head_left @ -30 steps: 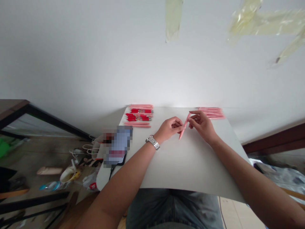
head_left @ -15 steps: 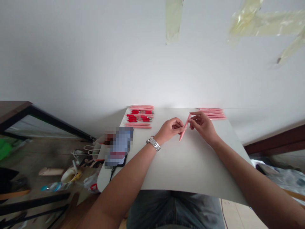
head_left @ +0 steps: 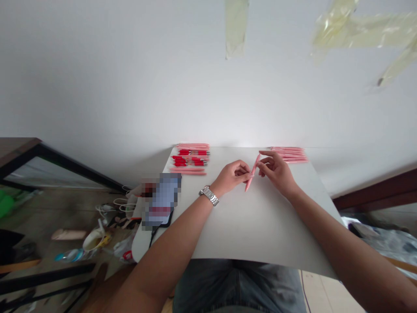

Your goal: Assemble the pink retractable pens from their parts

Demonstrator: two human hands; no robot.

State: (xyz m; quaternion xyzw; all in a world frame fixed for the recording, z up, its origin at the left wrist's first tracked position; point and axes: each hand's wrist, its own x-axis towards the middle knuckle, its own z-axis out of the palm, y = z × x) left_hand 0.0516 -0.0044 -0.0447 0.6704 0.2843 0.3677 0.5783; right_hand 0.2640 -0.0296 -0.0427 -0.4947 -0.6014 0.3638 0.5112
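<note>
Little differs from half a second ago: the whole view has slid up very slightly, while both hands and the pink pen keep the same pose, the pen at the same slant.

The left hand pinches the pen between thumb and index finger around its middle; the pen's pointed lower end sticks out below those fingers, toward the wearer. The right hand is at the upper part, its index finger reaching over the top end and its thumb at the barrel; whether these fingers grip or merely touch, I cannot tell.

Just beyond the right fingers, a row of pink pens lies on the bench. Left of the left fingers and somewhat farther off lie red pens, with more pink ones on both sides of them.
</note>
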